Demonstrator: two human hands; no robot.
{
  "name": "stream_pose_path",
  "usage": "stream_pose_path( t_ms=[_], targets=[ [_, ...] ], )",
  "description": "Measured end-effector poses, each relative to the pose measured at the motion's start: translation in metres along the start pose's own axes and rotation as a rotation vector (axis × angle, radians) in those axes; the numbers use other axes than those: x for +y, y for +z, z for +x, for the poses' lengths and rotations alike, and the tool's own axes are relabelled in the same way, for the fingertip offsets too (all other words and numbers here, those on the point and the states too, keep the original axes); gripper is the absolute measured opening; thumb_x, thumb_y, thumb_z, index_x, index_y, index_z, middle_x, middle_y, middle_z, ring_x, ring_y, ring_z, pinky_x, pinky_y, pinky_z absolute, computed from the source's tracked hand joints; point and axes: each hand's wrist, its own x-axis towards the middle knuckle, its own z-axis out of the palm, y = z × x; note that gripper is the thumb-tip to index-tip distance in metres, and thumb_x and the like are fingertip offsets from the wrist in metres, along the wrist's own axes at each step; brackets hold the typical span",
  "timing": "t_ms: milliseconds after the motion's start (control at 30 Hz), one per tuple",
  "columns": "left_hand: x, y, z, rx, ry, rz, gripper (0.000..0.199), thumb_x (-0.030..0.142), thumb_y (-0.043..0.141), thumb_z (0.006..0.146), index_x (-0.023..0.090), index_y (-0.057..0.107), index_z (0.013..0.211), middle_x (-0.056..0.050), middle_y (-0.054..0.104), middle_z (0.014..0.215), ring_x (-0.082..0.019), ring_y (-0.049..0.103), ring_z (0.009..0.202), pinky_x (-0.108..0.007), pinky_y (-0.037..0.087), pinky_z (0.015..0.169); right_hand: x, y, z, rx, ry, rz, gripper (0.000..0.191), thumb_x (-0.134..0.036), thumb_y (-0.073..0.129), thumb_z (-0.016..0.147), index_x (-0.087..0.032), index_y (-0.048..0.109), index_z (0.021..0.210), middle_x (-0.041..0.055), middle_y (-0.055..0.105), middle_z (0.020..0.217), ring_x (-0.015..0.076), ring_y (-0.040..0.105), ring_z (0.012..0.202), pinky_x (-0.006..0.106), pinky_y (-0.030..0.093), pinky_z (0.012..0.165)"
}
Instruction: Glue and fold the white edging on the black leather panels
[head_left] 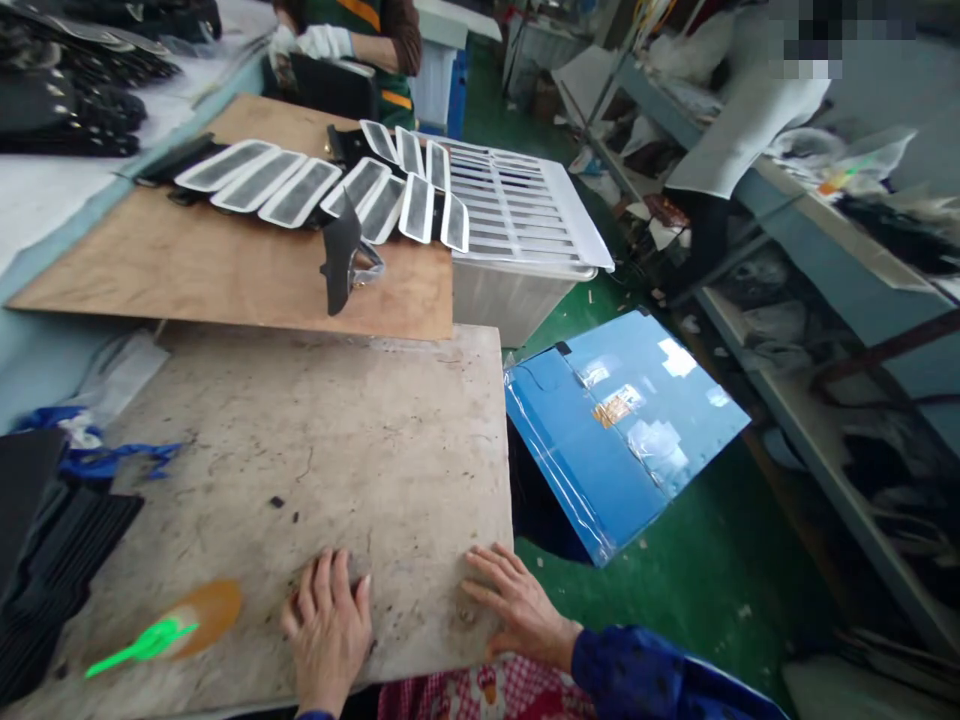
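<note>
My left hand (330, 625) lies on the worn worktable (390, 430) near its front edge, fingers slightly curled and apart, holding nothing. To its left on the tabletop is an orange oval piece (217, 610) with a bright green handled tool (146, 645) across it. My right hand (521, 607) rests palm down with fingers spread at the table's right front corner, also holding nothing. A stack of black sheets (67, 560) stands at the left edge. Small dark scraps (277, 502) lie on the tabletop beyond my left hand.
A plywood board (225, 285) at the back carries several white-rimmed dark pieces (300, 193) and a black curved part (341, 250). Right of the table sits a blue box (607, 430). A gloved co-worker (382, 45) and another person (742, 110) stand farther off; cluttered shelves (825, 420) line the right.
</note>
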Motion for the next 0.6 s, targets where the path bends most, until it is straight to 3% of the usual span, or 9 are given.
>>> stream_pose_path(
  t_ms=[67, 133, 200, 267, 333, 467, 600],
  targets=[
    [-0.001, 0.000, 0.000, 0.011, 0.009, 0.009, 0.050, 0.032, 0.047, 0.098, 0.006, 0.044, 0.141, -0.022, 0.049, 0.143, -0.040, 0.044, 0.131, -0.060, 0.033, 0.107, -0.001, -0.004, -0.002, 0.160, -0.017, 0.028, 0.068, -0.062, 0.072, 0.077, -0.023, 0.058, 0.131, 0.0127, 0.057, 0.139, 0.0293, 0.047, 0.133, 0.051, 0.036, 0.113],
    [-0.002, 0.001, 0.000, 0.026, 0.026, 0.016, 0.051, 0.033, 0.048, 0.098, 0.006, 0.042, 0.141, -0.022, 0.050, 0.143, -0.041, 0.045, 0.130, -0.060, 0.034, 0.106, 0.002, -0.004, 0.003, 0.331, 0.039, 0.044, 0.047, -0.058, 0.066, 0.085, -0.024, 0.064, 0.117, 0.0084, 0.065, 0.121, 0.0242, 0.056, 0.116, 0.044, 0.046, 0.101],
    [-0.004, 0.001, 0.000, 0.042, 0.037, 0.019, 0.054, 0.034, 0.049, 0.097, 0.007, 0.040, 0.144, -0.022, 0.050, 0.143, -0.041, 0.046, 0.129, -0.061, 0.034, 0.106, 0.008, 0.002, 0.013, 0.476, 0.154, 0.027, 0.034, -0.047, 0.060, 0.093, -0.021, 0.062, 0.116, 0.0108, 0.063, 0.119, 0.0246, 0.055, 0.113, 0.044, 0.046, 0.095],
    [-0.004, 0.001, 0.001, 0.062, 0.045, 0.018, 0.057, 0.034, 0.049, 0.097, 0.009, 0.036, 0.147, -0.022, 0.051, 0.142, -0.041, 0.047, 0.129, -0.061, 0.034, 0.105, 0.014, 0.011, 0.026, 0.575, 0.249, -0.009, 0.040, -0.042, 0.059, 0.095, -0.018, 0.055, 0.127, 0.0169, 0.054, 0.132, 0.0302, 0.047, 0.122, 0.050, 0.042, 0.097],
    [-0.004, 0.000, 0.002, 0.086, 0.051, 0.011, 0.061, 0.034, 0.049, 0.098, 0.011, 0.030, 0.151, -0.022, 0.052, 0.141, -0.042, 0.047, 0.129, -0.061, 0.035, 0.104, 0.018, 0.019, 0.037, 0.638, 0.289, -0.035, 0.045, -0.044, 0.061, 0.093, -0.020, 0.053, 0.131, 0.0172, 0.046, 0.140, 0.0335, 0.040, 0.128, 0.054, 0.038, 0.099],
    [-0.007, 0.005, 0.001, 0.133, 0.058, -0.006, 0.070, 0.035, 0.051, 0.097, 0.017, 0.018, 0.156, -0.021, 0.052, 0.141, -0.041, 0.048, 0.129, -0.061, 0.037, 0.103, 0.019, 0.029, 0.044, 0.701, 0.274, -0.065, 0.029, -0.046, 0.060, 0.093, -0.030, 0.062, 0.117, 0.0088, 0.043, 0.142, 0.0314, 0.039, 0.127, 0.050, 0.036, 0.098],
    [-0.014, 0.019, -0.003, 0.189, 0.063, -0.027, 0.073, 0.039, 0.053, 0.095, 0.021, 0.019, 0.156, -0.019, 0.053, 0.141, -0.041, 0.050, 0.127, -0.060, 0.039, 0.100, 0.022, 0.035, 0.042, 0.754, 0.262, -0.072, 0.028, -0.051, 0.061, 0.091, -0.025, 0.063, 0.102, 0.0086, 0.050, 0.130, 0.0281, 0.044, 0.118, 0.046, 0.039, 0.095]
  ],
)
